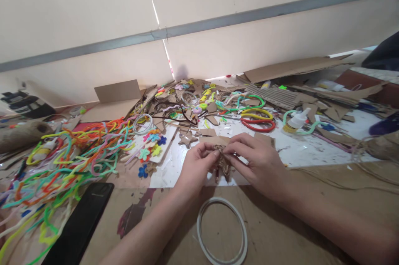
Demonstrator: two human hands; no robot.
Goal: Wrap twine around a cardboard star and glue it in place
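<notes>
Both hands meet at the middle of the table over a small brown cardboard star (224, 165) with what looks like twine on its face. My left hand (199, 163) pinches its left upper part between thumb and fingers. From the other side, my right hand (251, 159) is closed on its upper right edge. Fingers cover much of the piece, and its lower points stick out below them. Another cardboard star (187, 138) lies on the white sheet (174, 163) just beyond my left hand. Nearer me, a roll of white tape (199, 231) rests on the brown cardboard.
Tangled coloured pipe cleaners (71, 161) cover the left, beside a black phone-like slab (82, 219). Felt flowers (152, 146) sit left of my hands. Scissors with yellow and red handles (257, 125), a glue bottle (296, 121) and cardboard scraps (333, 111) lie behind.
</notes>
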